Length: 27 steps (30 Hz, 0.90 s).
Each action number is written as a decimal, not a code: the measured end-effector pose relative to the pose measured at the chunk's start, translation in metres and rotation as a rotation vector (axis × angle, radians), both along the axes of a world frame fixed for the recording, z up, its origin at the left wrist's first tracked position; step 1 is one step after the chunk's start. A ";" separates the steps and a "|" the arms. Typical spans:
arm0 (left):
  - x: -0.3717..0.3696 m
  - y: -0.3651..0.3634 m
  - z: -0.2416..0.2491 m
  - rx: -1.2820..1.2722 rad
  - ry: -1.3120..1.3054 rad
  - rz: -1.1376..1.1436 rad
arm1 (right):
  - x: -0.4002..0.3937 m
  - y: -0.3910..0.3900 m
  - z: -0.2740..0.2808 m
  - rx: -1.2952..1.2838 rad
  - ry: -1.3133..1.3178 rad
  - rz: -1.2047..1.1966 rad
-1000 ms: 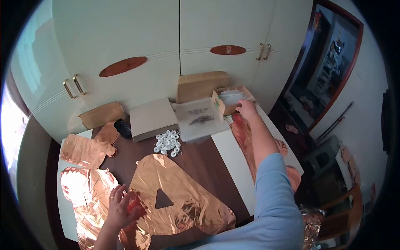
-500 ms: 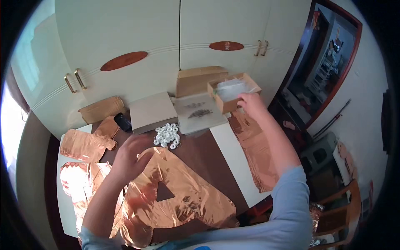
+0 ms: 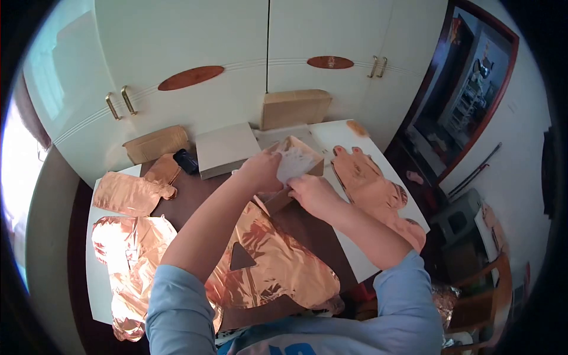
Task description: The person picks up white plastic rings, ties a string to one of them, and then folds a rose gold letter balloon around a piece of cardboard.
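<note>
A small cardboard box [image 3: 278,203] is tilted in front of me, with thin see-through plastic [image 3: 294,164] bunched at its opening. My left hand [image 3: 264,170] is at the box's left side, its fingers closed on the plastic. At the near right side, my right hand [image 3: 315,193] has its fingers closed on the box's edge. Under my forearms lies a shiny copper-coloured foil piece [image 3: 260,269], shaped like a letter A with a triangular hole. The white rings are almost wholly hidden behind my left hand.
More flat copper-coloured foil pieces lie at left [image 3: 133,254] and at right [image 3: 373,177]. A closed grey box [image 3: 228,148], a dark phone [image 3: 186,161] and cardboard pieces [image 3: 296,109] sit along the back, by white cabinet doors [image 3: 189,35]. A wooden chair [image 3: 497,296] stands at right.
The box has come from the back right to the middle, tilting. My right hand moved left with it, and my left hand moved right and up to the plastic.
</note>
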<state>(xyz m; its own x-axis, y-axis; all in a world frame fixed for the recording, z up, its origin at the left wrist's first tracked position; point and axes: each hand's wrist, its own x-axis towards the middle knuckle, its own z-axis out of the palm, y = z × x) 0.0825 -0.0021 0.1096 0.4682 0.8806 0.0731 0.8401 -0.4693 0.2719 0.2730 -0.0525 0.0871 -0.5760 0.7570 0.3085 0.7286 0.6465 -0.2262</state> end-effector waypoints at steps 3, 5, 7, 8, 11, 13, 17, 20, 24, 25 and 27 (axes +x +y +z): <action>-0.012 0.008 -0.014 -0.021 -0.047 -0.011 | -0.006 -0.004 0.003 -0.019 -0.030 -0.013; -0.018 0.005 -0.008 -0.071 -0.086 0.019 | -0.008 -0.003 0.000 -0.022 -0.032 0.002; -0.026 0.008 -0.010 -0.013 -0.122 -0.020 | -0.007 0.001 -0.002 -0.022 -0.023 0.021; -0.030 0.010 -0.010 0.019 -0.140 -0.044 | -0.008 0.002 -0.002 -0.035 -0.051 0.010; -0.043 0.008 0.005 -0.178 -0.397 0.069 | -0.009 0.002 0.006 -0.075 -0.110 -0.037; -0.054 0.012 0.008 -0.058 -0.422 0.051 | -0.011 0.006 0.003 -0.087 -0.112 -0.038; -0.071 0.015 0.020 -0.055 -0.343 0.132 | -0.013 0.009 -0.002 -0.080 -0.085 -0.013; -0.093 0.009 0.024 -0.136 -0.490 0.232 | -0.009 0.006 0.004 -0.086 -0.119 -0.028; -0.125 0.022 -0.004 0.048 -0.459 0.240 | 0.006 0.007 0.004 -0.050 -0.057 -0.011; -0.130 0.024 -0.010 0.057 -0.417 0.270 | 0.009 0.007 0.005 -0.041 -0.044 -0.005; -0.141 0.024 -0.024 0.036 -0.354 0.331 | 0.017 0.009 0.001 -0.017 -0.023 -0.003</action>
<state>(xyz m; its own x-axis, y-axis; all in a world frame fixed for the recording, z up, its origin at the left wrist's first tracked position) -0.0589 0.0222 0.0860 0.1043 0.9720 0.2106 0.8047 -0.2069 0.5565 0.2904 -0.0438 0.0882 -0.5804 0.7640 0.2818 0.7358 0.6403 -0.2206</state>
